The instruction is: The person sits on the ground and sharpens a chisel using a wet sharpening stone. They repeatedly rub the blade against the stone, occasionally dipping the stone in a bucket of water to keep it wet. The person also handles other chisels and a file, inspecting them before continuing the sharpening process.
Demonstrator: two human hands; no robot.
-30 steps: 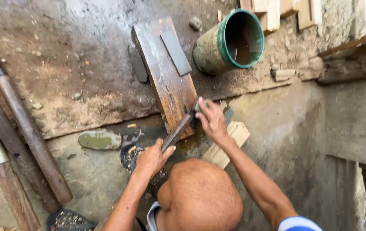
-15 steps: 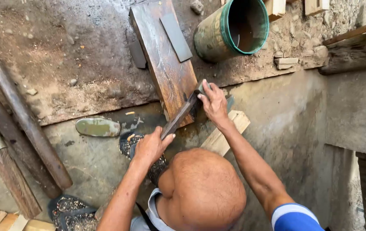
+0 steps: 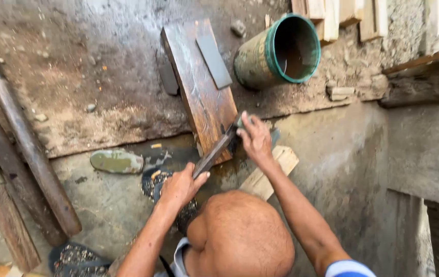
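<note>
A long dark blade (image 3: 218, 150) lies slanted across the lower end of a wet brown wooden board (image 3: 199, 92). My left hand (image 3: 181, 187) is closed around the blade's handle end, below and left of the board. My right hand (image 3: 254, 138) grips and presses the blade's far end at the board's lower right corner. A flat grey sharpening stone (image 3: 213, 60) rests higher up on the board, and a darker stone (image 3: 168, 79) leans against the board's left edge. A bare head (image 3: 242, 236) fills the bottom centre and hides the ground beneath it.
A green-rimmed bucket (image 3: 281, 51) lies tilted to the right of the board. Pale wood blocks (image 3: 271, 172) sit under my right forearm. A flat greenish stone (image 3: 117, 160) lies left on the wet concrete. Thick wooden poles (image 3: 24, 149) lean at the far left, and a sandal (image 3: 76, 259) is at the bottom.
Both hands have kept hold of the blade at the board's lower end, shifting it slightly along the wood. The view has drifted a little.
</note>
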